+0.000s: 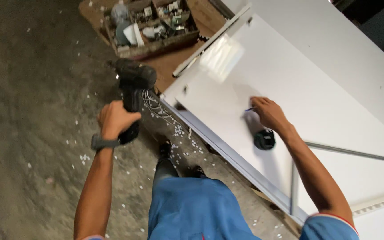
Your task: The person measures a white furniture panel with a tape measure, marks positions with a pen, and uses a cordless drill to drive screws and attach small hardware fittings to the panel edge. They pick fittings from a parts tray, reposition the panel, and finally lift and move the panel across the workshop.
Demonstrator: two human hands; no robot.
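A big white panel (316, 115) fills the right side, tilted over the concrete floor (32, 89). Beyond it, a wooden crate (156, 44) of clutter. The left hand (114, 119) is clenched round a black cordless drill (133, 89), held off the panel's corner. The right hand (268, 113) presses on the panel, fingers curled round something small and blue, a black round object (264, 139) just beside the wrist.

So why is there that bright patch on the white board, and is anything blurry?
Head view: the patch is glare on the glossy white panel; the drill in the left hand and the crate look softly blurred; the right hand casts a faint shadow.
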